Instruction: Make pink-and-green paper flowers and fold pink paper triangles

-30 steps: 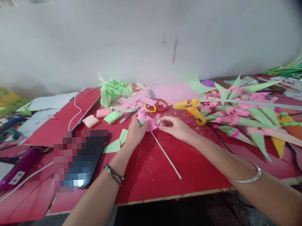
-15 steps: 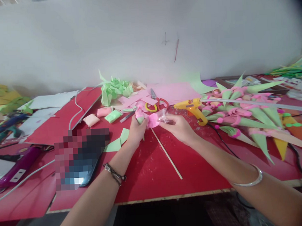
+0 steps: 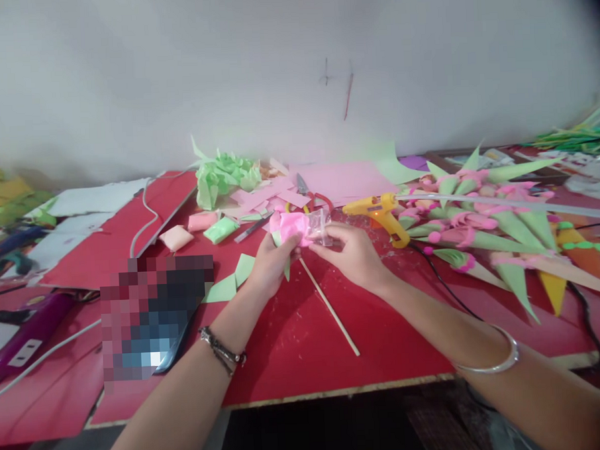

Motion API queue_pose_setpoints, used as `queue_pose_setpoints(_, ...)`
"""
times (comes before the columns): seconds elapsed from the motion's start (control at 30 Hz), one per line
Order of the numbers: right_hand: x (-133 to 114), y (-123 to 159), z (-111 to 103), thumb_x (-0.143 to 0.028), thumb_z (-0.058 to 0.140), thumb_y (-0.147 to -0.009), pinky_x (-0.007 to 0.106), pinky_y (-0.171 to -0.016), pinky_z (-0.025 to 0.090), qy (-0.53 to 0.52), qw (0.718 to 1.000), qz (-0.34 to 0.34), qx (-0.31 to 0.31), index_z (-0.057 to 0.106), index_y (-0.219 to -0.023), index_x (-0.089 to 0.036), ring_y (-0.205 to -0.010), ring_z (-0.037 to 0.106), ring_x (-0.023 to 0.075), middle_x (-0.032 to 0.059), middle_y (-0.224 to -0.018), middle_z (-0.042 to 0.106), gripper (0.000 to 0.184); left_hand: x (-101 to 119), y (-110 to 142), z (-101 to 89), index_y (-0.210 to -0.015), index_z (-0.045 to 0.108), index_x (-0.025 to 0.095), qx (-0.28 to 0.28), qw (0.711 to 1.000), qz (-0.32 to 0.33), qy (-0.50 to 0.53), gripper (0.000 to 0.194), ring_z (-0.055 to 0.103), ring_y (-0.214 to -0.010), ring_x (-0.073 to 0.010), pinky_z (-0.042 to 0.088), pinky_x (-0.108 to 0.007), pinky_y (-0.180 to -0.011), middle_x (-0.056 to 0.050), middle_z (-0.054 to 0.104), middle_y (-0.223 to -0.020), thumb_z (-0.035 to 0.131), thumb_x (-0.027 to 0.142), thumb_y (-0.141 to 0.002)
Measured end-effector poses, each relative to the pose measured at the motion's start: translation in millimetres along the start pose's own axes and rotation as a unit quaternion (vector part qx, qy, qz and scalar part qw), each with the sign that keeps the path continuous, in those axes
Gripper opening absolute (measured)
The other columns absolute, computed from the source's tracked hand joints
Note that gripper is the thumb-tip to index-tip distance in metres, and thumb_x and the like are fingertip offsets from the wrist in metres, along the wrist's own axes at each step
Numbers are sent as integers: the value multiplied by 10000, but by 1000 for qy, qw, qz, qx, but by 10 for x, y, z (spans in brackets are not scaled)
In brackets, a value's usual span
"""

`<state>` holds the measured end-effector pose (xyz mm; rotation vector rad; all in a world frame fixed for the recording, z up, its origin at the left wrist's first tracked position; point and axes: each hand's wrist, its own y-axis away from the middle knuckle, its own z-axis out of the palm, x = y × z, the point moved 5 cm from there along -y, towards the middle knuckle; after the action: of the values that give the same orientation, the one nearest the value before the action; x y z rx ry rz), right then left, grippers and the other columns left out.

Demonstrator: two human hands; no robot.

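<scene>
A small clear bag of bright pink clay (image 3: 294, 226) is stretched between my two hands above the table. My right hand (image 3: 355, 254) pinches its transparent end between thumb and fingers. My left hand (image 3: 270, 265) is closed round a pink and green paper flower (image 3: 275, 238), its thumb also pressing on the bag. The bag covers most of the flower. Below my hands a thin wooden stick (image 3: 329, 306) lies slanting on the red tabletop (image 3: 296, 358). Just behind the bag lie scissors (image 3: 320, 201) with red and yellow handles, partly hidden.
A yellow glue gun (image 3: 379, 215) and a heap of pink and green paper flowers (image 3: 479, 224) lie at right. Left are clay packets (image 3: 221, 230), green paper pieces (image 3: 222, 289) and a phone (image 3: 179, 316). Crumpled green paper (image 3: 228, 177) and pink sheets (image 3: 338, 178) lie behind.
The pink clay bag has come up and leftward, across the paper flower, and my left thumb now presses on it. My right hand has shifted slightly left with the bag's end.
</scene>
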<state>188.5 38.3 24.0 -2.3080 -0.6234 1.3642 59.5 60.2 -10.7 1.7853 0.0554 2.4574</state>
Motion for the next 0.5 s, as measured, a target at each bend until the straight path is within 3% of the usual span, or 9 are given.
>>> queue_pose_setpoints(0.17, 44, -6, 29, -263, 570, -739, 284, -735, 454, -17, 1000, 17, -15, 633, -789, -177, -817, 586, 167, 46, -839, 638, 118, 41, 0, 0, -765, 485, 149, -9, 999, 34, -3, 209, 435, -473, -26, 355, -155, -472, 50, 506, -584, 633, 206, -630)
queue_pose_setpoints(0.3, 70, -1, 90, -266, 552, -739, 308, -776, 452, -68, 995, 49, -63, 625, -820, -187, -870, 582, 173, 44, -902, 633, 134, 44, -3, -9, -753, 482, 156, -9, 999, 47, -25, 224, 415, -470, -27, 339, -158, -464, 57, 494, -579, 639, 243, -619)
queue_pose_setpoints(0.5, 48, 2, 143, -257, 526, -732, 301, -775, 448, -164, 970, 96, -153, 607, -782, -180, -828, 578, 149, 19, -833, 624, 123, 56, -35, -36, -741, 484, 146, -14, 996, 72, -49, 224, 414, -492, -42, 326, -171, -463, 44, 488, -590, 631, 270, -627)
